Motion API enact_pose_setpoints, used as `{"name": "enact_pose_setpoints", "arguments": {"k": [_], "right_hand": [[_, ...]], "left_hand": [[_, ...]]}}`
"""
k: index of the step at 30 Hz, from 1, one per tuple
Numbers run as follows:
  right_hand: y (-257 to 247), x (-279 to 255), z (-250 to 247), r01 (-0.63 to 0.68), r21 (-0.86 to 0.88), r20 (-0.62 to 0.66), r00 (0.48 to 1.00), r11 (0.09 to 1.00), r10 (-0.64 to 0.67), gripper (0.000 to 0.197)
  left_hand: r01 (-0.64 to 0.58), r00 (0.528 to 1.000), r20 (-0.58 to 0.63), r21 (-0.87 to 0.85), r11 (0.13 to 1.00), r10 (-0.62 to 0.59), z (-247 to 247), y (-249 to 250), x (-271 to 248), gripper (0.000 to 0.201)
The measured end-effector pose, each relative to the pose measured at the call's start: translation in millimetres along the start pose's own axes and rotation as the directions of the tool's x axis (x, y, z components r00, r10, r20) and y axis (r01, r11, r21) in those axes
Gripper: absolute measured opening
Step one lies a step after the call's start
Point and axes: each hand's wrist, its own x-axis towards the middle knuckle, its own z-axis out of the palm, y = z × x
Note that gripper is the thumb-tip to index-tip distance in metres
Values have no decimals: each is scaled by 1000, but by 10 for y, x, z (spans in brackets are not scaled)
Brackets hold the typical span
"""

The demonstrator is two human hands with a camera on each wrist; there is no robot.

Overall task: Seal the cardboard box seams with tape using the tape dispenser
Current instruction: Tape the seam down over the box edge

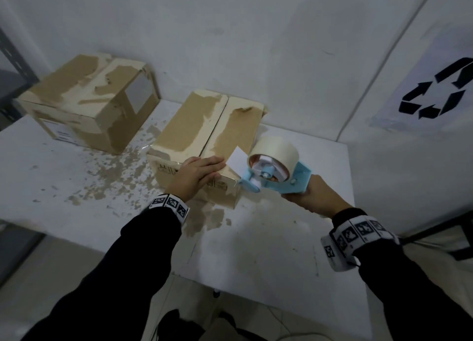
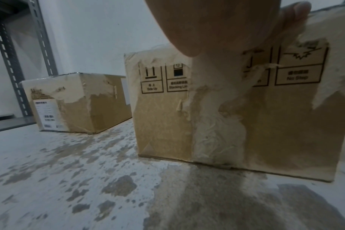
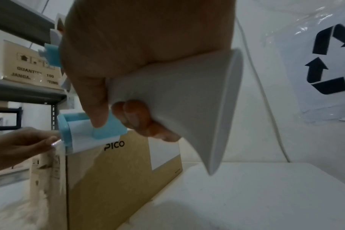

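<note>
A worn cardboard box (image 1: 202, 136) with a centre seam stands on the white table, its top streaked with old tape residue. My left hand (image 1: 197, 173) lies flat with straight fingers on the box's near top edge; the left wrist view shows its thumb (image 2: 293, 14) against the box's front face (image 2: 276, 124). My right hand (image 1: 308, 196) grips the handle of a light blue tape dispenser (image 1: 294, 179) carrying a cream tape roll (image 1: 275, 151), held at the box's near right corner. A white tape end (image 1: 236, 159) stands up between the roller and my left fingertips. In the right wrist view the dispenser's front (image 3: 93, 132) meets the box corner.
A second, more torn box (image 1: 89, 97) sits at the table's back left. The table (image 1: 281, 238) is white with scuffed brown patches and stands against the wall. A recycling sign (image 1: 435, 90) hangs on the right. Grey metal shelving (image 1: 10, 64) stands at far left.
</note>
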Motion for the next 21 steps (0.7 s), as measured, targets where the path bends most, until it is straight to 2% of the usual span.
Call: {"name": "enact_pose_setpoints", "arguments": {"k": [1,3,4,6,7,9,12,14,16,18,21], "right_hand": [[3,29,-17,11,-77,18,1000,997,-10,9],[36,82,-55,29,-316,79,997,948,-5,22],[60,84,-77,24,-379,86,996,925,10,25],[106,61,-91,28,-397,71,997,917,0,26],[137,42,-71,20,-356,61,998,934,2,23],[203,-17,9,-77,-108,21,997,991,80,15],[335,-61,177,-205,279,-47,973,938,226,19],[387,-31,249,-269,496,-74,934,826,349,18],[405,42,301,-330,671,-39,879,664,476,13],[443,167,345,-374,764,17,826,525,564,13],[527,358,466,-436,807,97,763,399,639,16]], "left_hand": [[5,1000,1,-6,1000,-5,3,-3,-6,66],[14,1000,9,-10,1000,-14,-6,-15,-1,66],[13,1000,18,-15,1000,-13,-11,-20,1,65],[15,1000,15,0,1000,-15,-12,-25,-1,63],[17,1000,19,7,1000,-18,-10,-26,0,62],[18,999,40,5,1000,-18,2,-34,2,60],[26,999,37,1,1000,-26,19,-50,-10,58],[39,999,38,-9,999,-39,24,-56,-12,58],[46,998,34,-8,999,-46,31,-49,-15,58],[45,998,37,-4,999,-45,29,-43,-11,58],[54,997,53,-4,999,-54,26,-46,-11,60]]}}
